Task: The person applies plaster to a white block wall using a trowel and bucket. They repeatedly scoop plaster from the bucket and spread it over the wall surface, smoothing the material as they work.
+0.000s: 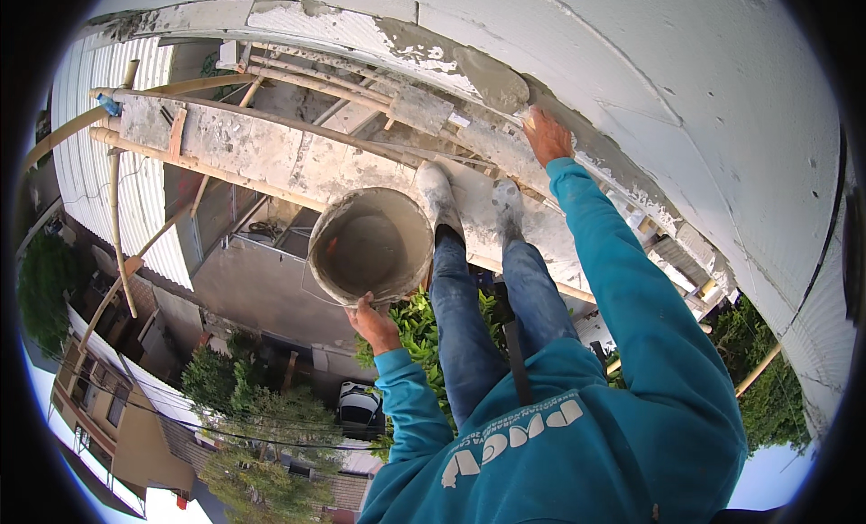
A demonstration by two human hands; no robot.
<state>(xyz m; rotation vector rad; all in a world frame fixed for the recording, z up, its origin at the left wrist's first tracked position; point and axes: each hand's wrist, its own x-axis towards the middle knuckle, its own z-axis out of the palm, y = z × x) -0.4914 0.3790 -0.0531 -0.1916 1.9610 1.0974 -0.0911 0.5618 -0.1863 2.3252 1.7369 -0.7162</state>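
A round bucket [417,231] smeared with grey mortar hangs at my left, its mouth facing up at me. Wet mortar [361,249] lies inside it. Its near rim is gripped by my left hand [374,324], thumb at the edge and the other fingers mostly hidden below. Out to the upper right, my right hand [548,136] is closed against the pale wall [704,118]. What it holds is hidden by the hand and too small to name. Just beyond those fingers, a patch of fresh grey mortar [492,78] covers a band of the wall.
I stand in mortar-stained boots [439,195] on a narrow plank walkway [262,154] edged with bamboo poles [207,170]. Beyond its outer edge is a drop to a yard with trees [262,452] and a parked car [359,402]. A corrugated roof [117,154] lies to the left.
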